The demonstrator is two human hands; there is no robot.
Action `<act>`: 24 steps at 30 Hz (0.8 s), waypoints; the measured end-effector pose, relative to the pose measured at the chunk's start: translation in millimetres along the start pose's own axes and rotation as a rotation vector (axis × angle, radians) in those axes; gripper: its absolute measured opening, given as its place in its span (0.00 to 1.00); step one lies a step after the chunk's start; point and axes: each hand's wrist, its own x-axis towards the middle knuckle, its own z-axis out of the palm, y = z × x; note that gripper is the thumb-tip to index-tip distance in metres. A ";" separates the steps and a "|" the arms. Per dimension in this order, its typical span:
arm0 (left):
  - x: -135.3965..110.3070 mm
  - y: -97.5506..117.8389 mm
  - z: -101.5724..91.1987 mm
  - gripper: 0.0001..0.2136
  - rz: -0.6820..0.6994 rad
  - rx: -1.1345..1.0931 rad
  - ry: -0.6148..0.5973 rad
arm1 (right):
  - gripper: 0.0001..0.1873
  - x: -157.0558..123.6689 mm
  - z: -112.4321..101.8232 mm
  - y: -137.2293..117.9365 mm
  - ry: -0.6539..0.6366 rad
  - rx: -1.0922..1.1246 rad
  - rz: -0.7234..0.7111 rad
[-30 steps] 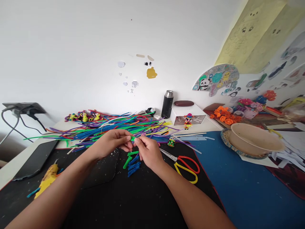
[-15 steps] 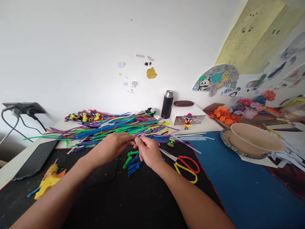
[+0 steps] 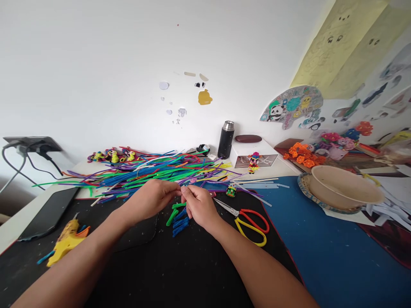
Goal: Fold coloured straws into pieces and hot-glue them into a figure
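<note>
1. Fingers of left hand and right hand closed to a pinch, tips meeting; anything gripped is hidden.
2. Green pieces and blue pieces on black mat, just below the hands.
3. Scissors near right wrist, inside mat's red edge.
4. Room: mat surface shows between forearms; fuzzy stems heaped along far side.

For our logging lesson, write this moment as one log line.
left hand: pinching; right hand: pinching; blue pieces, scissors: on black mat
</note>
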 end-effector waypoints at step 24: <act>2.9 1.4 1.1 0.20 -0.114 -0.254 0.038 | 0.30 7.3 -0.8 -3.5 0.027 0.375 0.116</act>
